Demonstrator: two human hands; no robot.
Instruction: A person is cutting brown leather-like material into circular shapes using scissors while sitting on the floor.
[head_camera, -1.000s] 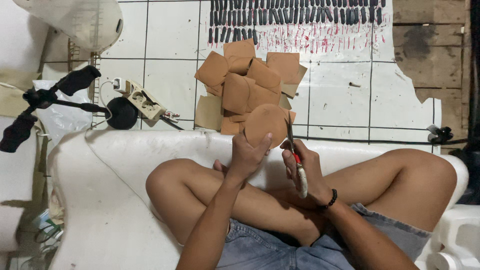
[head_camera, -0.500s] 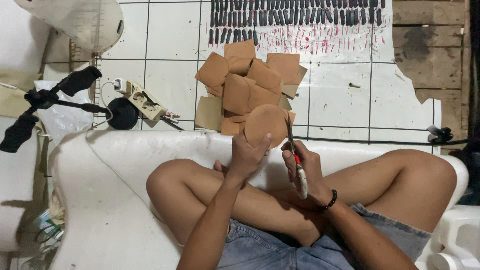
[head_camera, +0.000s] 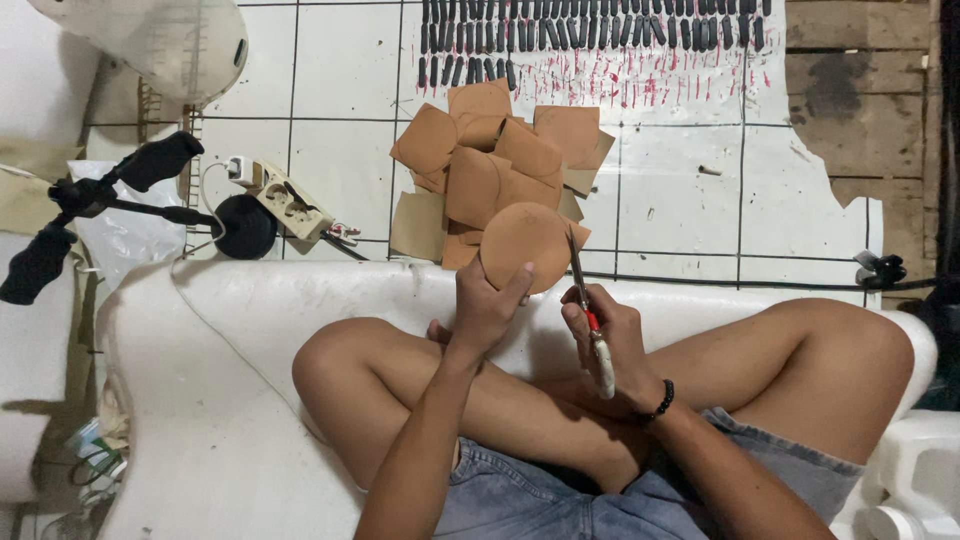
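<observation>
My left hand (head_camera: 487, 312) is closed on a round brown leather disc (head_camera: 524, 246), which I hold up in front of me over the edge of the white cushion (head_camera: 230, 400) I sit on. The thumb presses on the lower right part of the disc's near face, and the other fingers are curled behind its lower left edge, so the hand pinches the disc at the bottom and leaves most of the face bare. The disc stands roughly upright, facing me.

My right hand (head_camera: 612, 340) is wrapped in a fist around the handle of a thin tool (head_camera: 586, 312). The handle has a red band near the top and a pale, worn lower end that sticks out below my palm. The slim metal blade points up from the fist and meets the right edge of the disc; I cannot tell whether the tip is cutting in or only resting against the rim. A black bead bracelet (head_camera: 660, 400) sits on that wrist.

My legs are crossed under both hands. Beyond the disc, on the white tiled floor (head_camera: 340, 160), lies a loose pile of brown leather pieces (head_camera: 500, 160), overlapping one another. Farther off, rows of small dark pieces (head_camera: 590, 30) line the floor. To the left are a white power strip (head_camera: 288, 200), a black round object (head_camera: 246, 226) just beside it, and a black tripod (head_camera: 90, 205).
</observation>
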